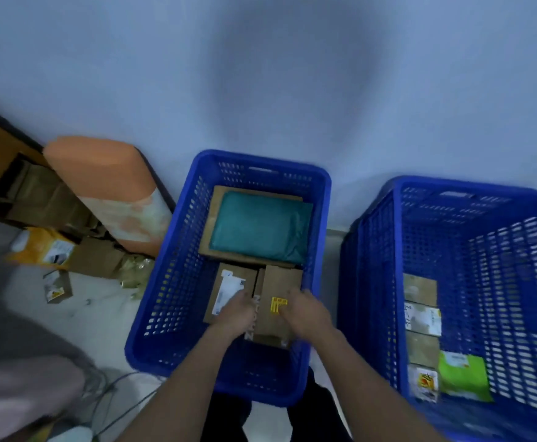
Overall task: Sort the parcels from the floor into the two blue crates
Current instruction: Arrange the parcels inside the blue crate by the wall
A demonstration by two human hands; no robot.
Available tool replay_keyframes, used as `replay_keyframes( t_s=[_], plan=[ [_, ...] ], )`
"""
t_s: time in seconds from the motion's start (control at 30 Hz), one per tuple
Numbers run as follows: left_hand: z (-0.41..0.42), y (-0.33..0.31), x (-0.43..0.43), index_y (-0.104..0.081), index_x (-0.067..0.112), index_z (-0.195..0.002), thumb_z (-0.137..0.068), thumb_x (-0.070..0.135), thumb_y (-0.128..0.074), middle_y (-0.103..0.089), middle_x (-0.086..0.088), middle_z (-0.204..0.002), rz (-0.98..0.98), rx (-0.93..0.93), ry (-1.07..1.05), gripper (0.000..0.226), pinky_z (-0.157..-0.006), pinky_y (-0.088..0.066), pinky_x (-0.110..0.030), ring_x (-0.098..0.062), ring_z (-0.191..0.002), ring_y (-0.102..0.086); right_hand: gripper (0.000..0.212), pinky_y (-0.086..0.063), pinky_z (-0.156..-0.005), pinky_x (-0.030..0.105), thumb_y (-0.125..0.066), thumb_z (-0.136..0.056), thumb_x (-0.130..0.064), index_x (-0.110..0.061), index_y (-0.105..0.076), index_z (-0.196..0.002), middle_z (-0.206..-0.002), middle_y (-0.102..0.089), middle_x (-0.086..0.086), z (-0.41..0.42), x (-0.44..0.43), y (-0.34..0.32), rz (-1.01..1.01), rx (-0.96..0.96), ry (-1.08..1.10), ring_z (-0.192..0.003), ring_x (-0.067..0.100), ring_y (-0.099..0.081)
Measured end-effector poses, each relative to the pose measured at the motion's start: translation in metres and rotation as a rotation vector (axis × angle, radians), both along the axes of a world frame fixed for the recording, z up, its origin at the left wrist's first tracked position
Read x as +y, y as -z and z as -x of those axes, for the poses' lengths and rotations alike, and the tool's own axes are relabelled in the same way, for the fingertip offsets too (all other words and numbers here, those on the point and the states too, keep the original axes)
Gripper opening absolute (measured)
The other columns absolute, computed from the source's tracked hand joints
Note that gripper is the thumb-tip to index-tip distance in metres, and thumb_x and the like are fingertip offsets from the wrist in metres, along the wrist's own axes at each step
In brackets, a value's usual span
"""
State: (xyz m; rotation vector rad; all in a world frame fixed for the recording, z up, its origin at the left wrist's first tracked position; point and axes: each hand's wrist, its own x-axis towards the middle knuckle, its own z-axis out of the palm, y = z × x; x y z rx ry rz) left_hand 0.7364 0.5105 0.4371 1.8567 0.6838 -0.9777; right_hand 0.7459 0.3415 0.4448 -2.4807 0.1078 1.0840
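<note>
Two blue crates stand against the wall, the left crate (165,282) in the middle of view and the right crate (372,282) beside it. Both my hands reach into the left crate. My left hand (235,311) and my right hand (307,314) hold the two sides of a brown box with a yellow sticker (279,282), low in the crate. Left of it lies a brown box with a white label (228,288). At the crate's far end, a teal mailer (260,231) lies on a flat cardboard parcel. The right crate holds several small parcels and a green mailer (464,374).
On the floor at left lie a yellow mailer (41,247), a small box (57,286) and brown cartons (96,256). An orange padded bolster (107,193) leans by the left crate. Cables (117,393) and grey cloth (21,362) lie near my feet.
</note>
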Motion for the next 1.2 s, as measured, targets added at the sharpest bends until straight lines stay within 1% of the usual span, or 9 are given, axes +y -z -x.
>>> replay_keyframes(
  t_s=[0.07,0.1,0.17,0.23,0.43,0.63,0.8,0.93,1.2],
  plan=[
    [0.007,-0.033,-0.008,-0.044,0.024,-0.143,-0.105,0.020,-0.038,-0.054,0.005,-0.100,-0.039,-0.060,0.017,0.039,-0.079,-0.045,-0.026,-0.005,-0.081,-0.052,0.044,-0.046,-0.091,0.038,-0.046,-0.097,-0.042,-0.011,-0.049,-0.128,-0.128,-0.052,0.015,0.009,-0.014,-0.026,0.000,-0.022,-0.047,-0.113,0.033,-0.055],
    [0.008,-0.046,-0.012,-0.040,0.023,-0.148,-0.105,0.024,-0.039,-0.058,0.000,-0.110,-0.070,-0.072,0.039,0.043,-0.084,-0.045,-0.027,-0.009,-0.087,-0.054,0.045,-0.047,-0.091,0.038,-0.046,-0.098,-0.043,-0.011,-0.048,-0.129,-0.128,-0.053,0.015,0.012,-0.021,-0.035,0.004,-0.034,-0.071,-0.113,0.033,-0.056],
    [0.017,-0.066,-0.022,-0.038,0.026,-0.150,-0.104,0.035,-0.040,-0.053,-0.007,-0.140,-0.129,-0.103,0.106,0.047,-0.095,-0.044,-0.029,-0.022,-0.113,-0.055,0.047,-0.048,-0.089,0.038,-0.044,-0.099,-0.045,-0.010,-0.046,-0.131,-0.130,-0.055,0.015,0.024,-0.037,-0.050,0.011,-0.024,-0.110,-0.113,0.032,-0.057],
    [0.030,-0.082,-0.032,-0.038,0.028,-0.148,-0.100,0.039,-0.039,-0.046,-0.007,-0.149,-0.175,-0.082,0.192,0.050,-0.098,-0.044,-0.031,-0.028,-0.122,-0.052,0.050,-0.046,-0.090,0.039,-0.044,-0.098,-0.044,-0.011,-0.044,-0.135,-0.135,-0.052,0.015,0.040,-0.050,-0.063,0.029,0.023,-0.130,-0.117,0.033,-0.055],
    [0.058,-0.117,-0.070,-0.033,0.017,-0.153,-0.104,0.033,-0.041,-0.038,-0.009,-0.156,-0.224,-0.156,0.343,0.052,-0.113,-0.035,-0.034,-0.029,-0.139,-0.040,0.043,-0.044,-0.083,0.035,-0.043,-0.100,-0.034,-0.011,-0.050,-0.135,-0.133,-0.053,0.013,0.083,-0.083,-0.088,0.076,0.042,-0.168,-0.114,0.029,-0.056],
    [0.080,-0.137,-0.082,-0.039,0.002,-0.149,-0.106,0.023,-0.035,-0.035,-0.016,-0.157,-0.270,-0.273,0.454,0.048,-0.113,-0.034,-0.038,-0.032,-0.141,-0.037,0.048,-0.043,-0.094,0.038,-0.043,-0.100,-0.037,-0.008,-0.045,-0.139,-0.138,-0.047,0.017,0.117,-0.105,-0.108,0.177,-0.054,-0.191,-0.120,0.032,-0.052],
    [0.120,-0.136,-0.077,-0.039,0.010,-0.148,-0.101,0.032,-0.045,-0.044,-0.012,-0.152,-0.271,-0.369,0.557,0.053,-0.109,-0.037,-0.037,-0.033,-0.136,-0.043,0.054,-0.044,-0.093,0.041,-0.045,-0.099,-0.045,-0.009,-0.043,-0.138,-0.137,-0.046,0.017,0.169,-0.120,-0.127,0.246,-0.114,-0.114,-0.119,0.034,-0.052],
    [0.160,-0.137,-0.089,-0.050,0.008,-0.137,-0.102,0.029,-0.045,-0.053,-0.013,-0.140,-0.292,-0.411,0.703,0.042,-0.105,-0.041,-0.037,-0.035,-0.126,-0.051,0.051,-0.042,-0.093,0.037,-0.048,-0.095,-0.047,-0.010,-0.048,-0.131,-0.132,-0.051,0.017,0.228,-0.139,-0.142,0.308,-0.172,-0.039,-0.118,0.032,-0.052],
    [0.243,-0.139,-0.154,-0.040,0.016,-0.147,-0.101,0.040,-0.041,-0.050,-0.014,-0.145,-0.328,-0.447,0.965,0.052,-0.102,-0.042,-0.040,-0.033,-0.131,-0.048,0.056,-0.042,-0.099,0.044,-0.050,-0.092,-0.048,-0.015,-0.047,-0.137,-0.140,-0.042,0.011,0.344,-0.200,-0.180,0.391,-0.157,0.135,-0.128,0.032,-0.044]
  ],
)
